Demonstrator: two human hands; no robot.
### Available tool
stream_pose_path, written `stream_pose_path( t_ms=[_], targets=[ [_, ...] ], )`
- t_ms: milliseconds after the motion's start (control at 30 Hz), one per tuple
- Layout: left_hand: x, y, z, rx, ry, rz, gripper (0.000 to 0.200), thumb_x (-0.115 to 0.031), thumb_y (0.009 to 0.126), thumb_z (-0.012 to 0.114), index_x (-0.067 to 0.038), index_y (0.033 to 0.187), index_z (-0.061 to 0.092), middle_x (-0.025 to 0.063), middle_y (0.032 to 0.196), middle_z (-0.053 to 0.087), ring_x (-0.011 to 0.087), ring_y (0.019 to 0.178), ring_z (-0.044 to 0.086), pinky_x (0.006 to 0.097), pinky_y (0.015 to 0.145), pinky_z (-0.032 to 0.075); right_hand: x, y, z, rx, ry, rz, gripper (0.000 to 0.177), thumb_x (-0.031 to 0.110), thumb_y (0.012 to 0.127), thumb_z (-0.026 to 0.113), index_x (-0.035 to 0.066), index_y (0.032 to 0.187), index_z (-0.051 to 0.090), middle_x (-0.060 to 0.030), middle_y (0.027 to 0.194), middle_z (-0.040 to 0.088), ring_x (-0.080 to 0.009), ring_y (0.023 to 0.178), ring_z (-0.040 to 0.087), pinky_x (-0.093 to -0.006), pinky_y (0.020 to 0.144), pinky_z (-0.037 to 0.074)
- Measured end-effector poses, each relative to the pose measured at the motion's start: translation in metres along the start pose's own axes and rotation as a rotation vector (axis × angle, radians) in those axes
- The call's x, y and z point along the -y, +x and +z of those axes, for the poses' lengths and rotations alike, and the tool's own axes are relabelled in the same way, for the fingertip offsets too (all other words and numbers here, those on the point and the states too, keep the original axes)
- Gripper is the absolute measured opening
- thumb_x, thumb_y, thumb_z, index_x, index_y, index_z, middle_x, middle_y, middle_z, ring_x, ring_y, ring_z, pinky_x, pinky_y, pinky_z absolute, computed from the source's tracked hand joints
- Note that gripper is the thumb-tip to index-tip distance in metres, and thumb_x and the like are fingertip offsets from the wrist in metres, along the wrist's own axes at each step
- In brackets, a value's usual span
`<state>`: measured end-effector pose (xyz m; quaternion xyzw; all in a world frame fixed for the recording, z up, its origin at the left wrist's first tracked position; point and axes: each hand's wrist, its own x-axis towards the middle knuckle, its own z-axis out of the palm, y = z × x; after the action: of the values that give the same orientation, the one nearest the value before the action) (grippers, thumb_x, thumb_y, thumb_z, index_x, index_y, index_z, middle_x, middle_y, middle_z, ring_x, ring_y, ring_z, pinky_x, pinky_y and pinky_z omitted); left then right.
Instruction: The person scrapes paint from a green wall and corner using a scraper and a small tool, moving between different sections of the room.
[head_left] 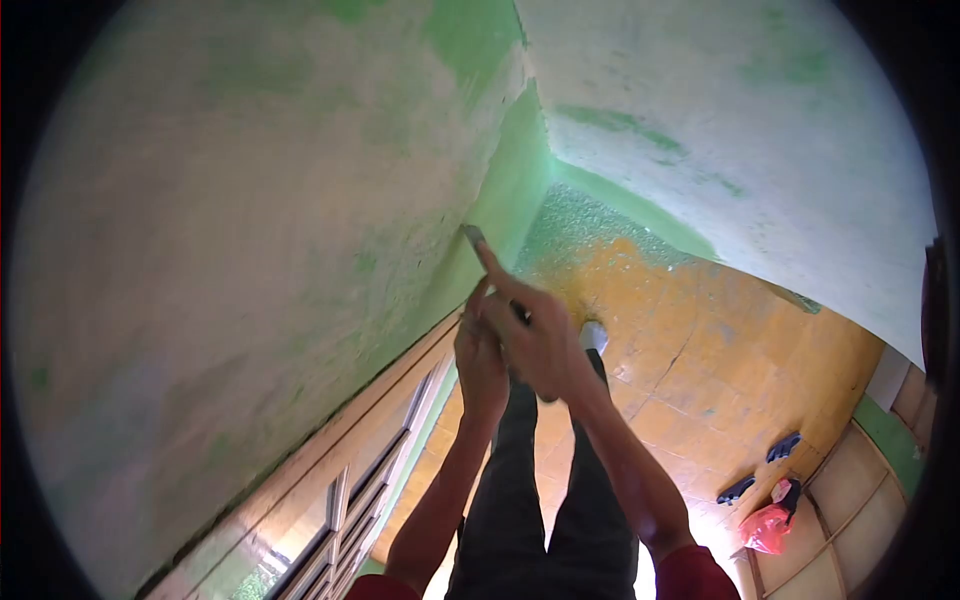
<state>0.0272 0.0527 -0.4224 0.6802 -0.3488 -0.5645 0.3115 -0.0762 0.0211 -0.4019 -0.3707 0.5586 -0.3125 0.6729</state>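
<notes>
Both my hands are stretched out together toward a green and white wall [250, 200] near a room corner. My right hand [535, 335] grips the handle of a scraper [474, 238], with the index finger laid along it and the blade pressed on the wall. Just beside it, my left hand [480, 355] closes on the lower part of the same handle. The handle is mostly hidden by the fingers. My dark trousers [545, 500] and one shoe [593, 336] show below the hands.
A wooden window frame [340, 480] runs along the wall's lower part. The floor [700, 350] is yellow tile with paint dust near the corner. A pair of dark sandals [760, 468] and a red plastic bag [768, 525] lie on the floor at right.
</notes>
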Motion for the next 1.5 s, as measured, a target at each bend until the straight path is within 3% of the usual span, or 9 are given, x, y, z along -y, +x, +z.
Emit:
stream_pose_path(
  t_ms=[100,200,367,467,500,533,767,1400,1500],
  targets=[
    [0.001,0.013,0.001,-0.021,-0.499,0.088,0.040,-0.020,0.106,0.044,-0.004,0.142,0.050,-0.0026,0.090,0.059,0.0025,0.077,0.051,0.0195,0.063,0.042,-0.010,0.007,0.017,-0.094,-0.014,-0.096,0.055,0.019,0.095,0.047,0.010,0.149,0.042,-0.0236,0.074,0.059,-0.0299,0.068,0.062,-0.0373,0.072,0.049],
    [0.003,0.017,-0.001,0.069,-0.460,0.039,0.048,-0.015,0.106,0.037,-0.001,0.151,0.032,0.0125,0.147,0.047,0.0166,0.126,0.053,0.0298,0.106,0.041,-0.003,0.024,0.009,-0.137,0.124,-0.122,0.055,0.019,0.095,0.047,0.010,0.149,0.041,-0.0252,0.074,0.059,-0.0319,0.066,0.061,-0.0380,0.073,0.049],
    [-0.012,0.025,0.011,0.155,-0.435,0.168,0.056,-0.019,0.101,0.034,0.001,0.153,0.026,0.0146,0.150,0.042,0.0193,0.131,0.048,0.0337,0.112,0.035,-0.013,0.025,-0.001,-0.078,0.001,-0.161,0.054,0.018,0.095,0.046,0.007,0.148,0.041,-0.0244,0.072,0.055,-0.0328,0.066,0.059,-0.0402,0.073,0.048],
    [-0.024,0.022,0.031,-0.181,-0.625,0.012,0.057,-0.010,0.093,0.039,0.008,0.146,0.040,0.0078,0.107,0.065,0.0075,0.091,0.056,0.0211,0.079,0.041,-0.004,0.043,-0.009,-0.063,0.038,-0.108,0.053,0.017,0.095,0.046,0.006,0.147,0.043,-0.0250,0.076,0.058,-0.0369,0.068,0.061,-0.0422,0.074,0.049],
    [-0.016,0.025,0.026,-0.186,-0.610,-0.003,0.057,-0.010,0.093,0.039,0.008,0.146,0.040,0.0078,0.107,0.065,0.0075,0.091,0.056,0.0211,0.079,0.041,-0.005,0.048,-0.011,-0.097,0.030,-0.123,0.053,0.017,0.095,0.047,0.006,0.147,0.043,-0.0246,0.077,0.060,-0.0376,0.069,0.062,-0.0427,0.075,0.049],
    [-0.003,0.032,0.020,-0.104,-0.546,0.005,0.056,-0.011,0.093,0.040,0.010,0.144,0.041,0.0100,0.115,0.064,0.0095,0.099,0.058,0.0222,0.083,0.043,0.001,0.048,-0.016,-0.061,0.124,-0.126,0.053,0.015,0.098,0.045,0.004,0.150,0.039,-0.0079,0.074,0.059,-0.0128,0.073,0.057,-0.0298,0.079,0.049],
    [-0.009,0.019,0.025,-0.062,-0.443,0.085,0.047,-0.020,0.102,0.033,0.006,0.138,0.048,0.0119,0.123,0.060,0.0153,0.116,0.058,0.0307,0.100,0.043,-0.010,0.057,-0.027,-0.051,-0.358,-0.289,0.055,0.013,0.097,0.043,0.001,0.151,0.036,-0.0082,0.074,0.057,-0.0136,0.069,0.056,-0.0293,0.071,0.049],
    [-0.020,0.020,0.024,-0.062,-0.262,0.088,0.050,-0.028,0.108,0.034,0.005,0.145,0.041,0.0133,0.138,0.055,0.0161,0.121,0.056,0.0323,0.101,0.043,-0.005,0.054,-0.032,-0.024,0.055,-0.225,0.057,0.019,0.098,0.044,0.009,0.153,0.033,-0.0060,0.071,0.062,-0.0124,0.059,0.059,-0.0314,0.060,0.053],
    [-0.024,0.023,0.029,-0.073,-0.309,0.181,0.051,-0.028,0.108,0.035,0.004,0.147,0.039,0.0130,0.140,0.053,0.0158,0.121,0.055,0.0330,0.101,0.043,-0.004,0.052,-0.028,-0.007,0.138,-0.224,0.056,0.017,0.095,0.045,0.003,0.149,0.038,-0.0183,0.073,0.061,-0.0304,0.063,0.063,-0.0403,0.069,0.051]
  ],
)
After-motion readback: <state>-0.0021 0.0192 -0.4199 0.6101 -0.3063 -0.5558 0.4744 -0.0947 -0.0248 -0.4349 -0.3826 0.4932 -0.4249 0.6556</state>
